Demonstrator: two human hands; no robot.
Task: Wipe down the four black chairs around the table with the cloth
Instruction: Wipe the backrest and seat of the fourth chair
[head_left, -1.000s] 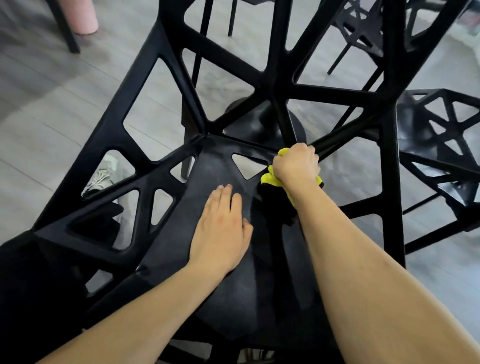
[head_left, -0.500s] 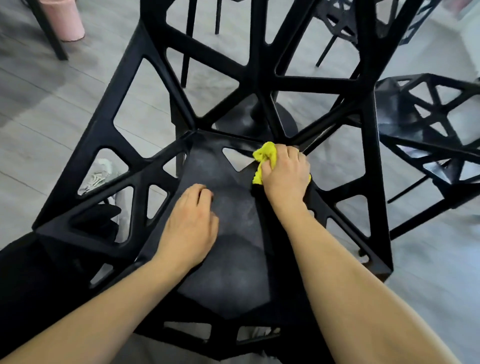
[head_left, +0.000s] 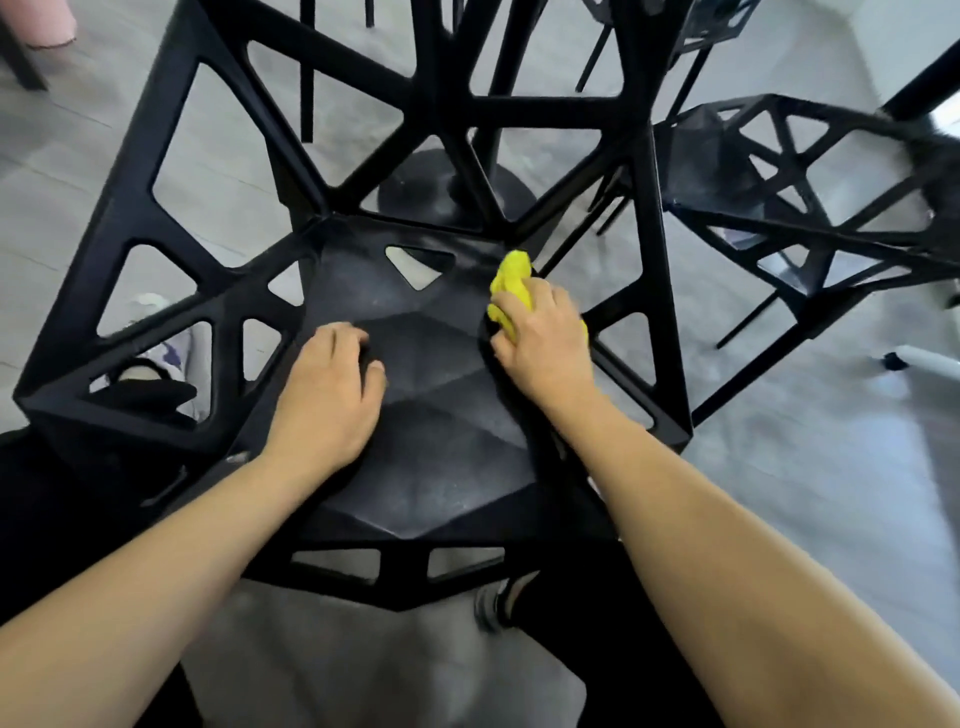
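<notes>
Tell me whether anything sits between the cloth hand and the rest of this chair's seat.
Only the left hand: it rests on the seat, left of centre. The right hand holds the cloth at the seat's right rear edge, and the stretch between the hands shows nothing lying on it.

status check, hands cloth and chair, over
Right hand grip on yellow cloth, pressed to the seat's right rear. Left hand bare, curled on chair seat. Nothing in the way.

Mostly hidden under the right hand (head_left: 545, 338) — the yellow cloth (head_left: 511, 278). Second chair (head_left: 800, 208) blurred, cut by the right edge. Left fingertips (head_left: 358, 343) curled under — unseen. Pink object (head_left: 39, 21) cropped top left.
</notes>
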